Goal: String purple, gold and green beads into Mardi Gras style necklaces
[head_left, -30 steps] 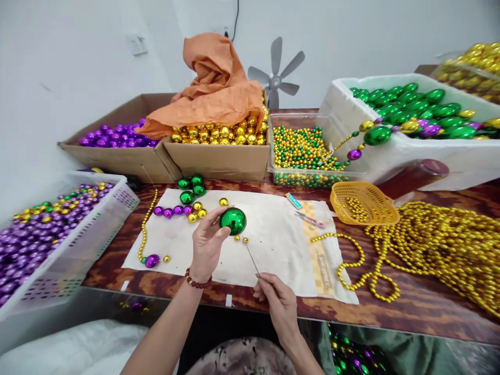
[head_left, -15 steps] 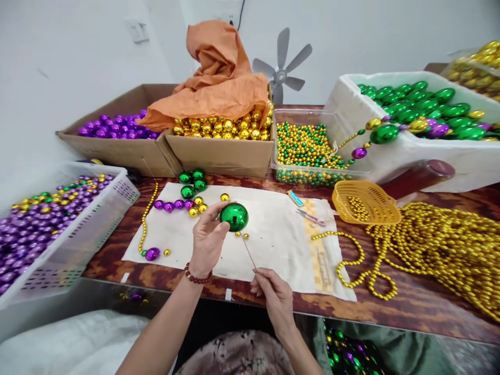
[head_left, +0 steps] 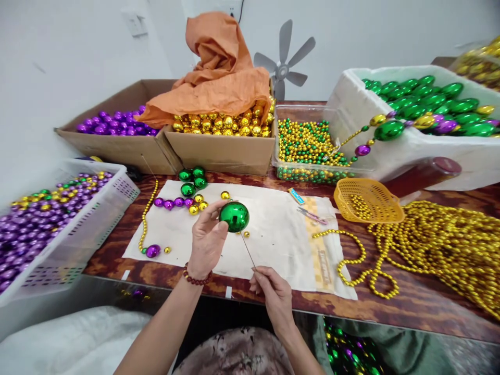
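Observation:
My left hand (head_left: pixel 209 240) grips a large shiny green bead (head_left: pixel 235 216) between thumb and fingers, above a white cloth (head_left: pixel 269 260). Pinched in my right hand (head_left: pixel 271 289) is a thin needle (head_left: pixel 249 251), whose far end meets the underside of the bead; whether it has gone in is hidden. Small gold beads (head_left: pixel 247 235) lie just beyond the needle. Further left on the cloth are a row of purple beads (head_left: pixel 169 204), several gold beads (head_left: pixel 198 199) and several green beads (head_left: pixel 188 189). A strung gold strand (head_left: pixel 145 219) ends in a purple bead (head_left: pixel 153 251).
Boxes of purple beads (head_left: pixel 113 123) and gold beads (head_left: pixel 228 125) line the back, beside a clear bin (head_left: pixel 324 174) and a white foam box (head_left: pixel 414 151). Snips (head_left: pixel 312 215), an orange basket (head_left: pixel 369 213) and heaped gold strands (head_left: pixel 441 250) are rightward. A white crate (head_left: pixel 97 219) stands left.
The view has shifted slightly. Both hands keep nearly the same pose, with the green bead and needle still held together.

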`<state>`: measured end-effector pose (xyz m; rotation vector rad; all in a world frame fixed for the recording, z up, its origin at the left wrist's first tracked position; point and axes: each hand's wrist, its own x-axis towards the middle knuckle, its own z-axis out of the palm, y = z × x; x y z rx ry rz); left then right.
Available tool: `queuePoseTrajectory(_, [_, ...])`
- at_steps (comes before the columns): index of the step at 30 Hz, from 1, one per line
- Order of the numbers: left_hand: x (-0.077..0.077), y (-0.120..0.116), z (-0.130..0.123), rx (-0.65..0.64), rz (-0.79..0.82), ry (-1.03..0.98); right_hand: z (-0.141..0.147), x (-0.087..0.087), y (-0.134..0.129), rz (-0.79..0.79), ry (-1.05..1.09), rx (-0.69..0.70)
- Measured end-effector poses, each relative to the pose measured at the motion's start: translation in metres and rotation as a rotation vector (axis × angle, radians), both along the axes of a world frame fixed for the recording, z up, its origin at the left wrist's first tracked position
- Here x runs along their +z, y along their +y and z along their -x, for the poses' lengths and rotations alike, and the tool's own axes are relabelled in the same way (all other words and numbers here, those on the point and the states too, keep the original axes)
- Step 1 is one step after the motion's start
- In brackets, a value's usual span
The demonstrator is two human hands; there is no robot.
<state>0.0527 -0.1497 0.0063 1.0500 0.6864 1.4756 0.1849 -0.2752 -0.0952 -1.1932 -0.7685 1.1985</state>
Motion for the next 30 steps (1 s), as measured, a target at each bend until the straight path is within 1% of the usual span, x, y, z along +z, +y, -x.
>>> queuePoseTrajectory(5, [-0.005, -0.009, -0.002, -0.052, -0.045, 0.024, 0.005, 0.009, 0.005, -0.033, 0.030, 0.004])
queuePoseTrajectory(9, [-0.010, -0.020, -0.004, -0.079, -0.113, 0.104, 0.010, 0.017, 0.010, -0.070, 0.028, -0.005])
queuePoseTrajectory(12, [-0.009, -0.027, -0.005, -0.086, -0.147, 0.137, 0.012, 0.020, 0.012, -0.105, 0.025, -0.008])
queuePoseTrajectory(16, [-0.007, -0.030, -0.004, -0.086, -0.193, 0.148, 0.013, 0.021, 0.010, -0.124, 0.038, -0.013])
queuePoseTrajectory(22, [-0.011, -0.030, -0.002, -0.059, -0.144, 0.134, 0.016, 0.021, 0.006, -0.124, 0.041, -0.058])
queuePoseTrajectory(26, [-0.013, -0.031, -0.002, -0.051, -0.094, 0.114, 0.018, 0.019, 0.004, -0.120, 0.022, -0.059])
queuePoseTrajectory(30, [-0.012, -0.032, -0.003, -0.044, -0.078, 0.095, 0.018, 0.019, 0.005, -0.093, 0.012, -0.050])
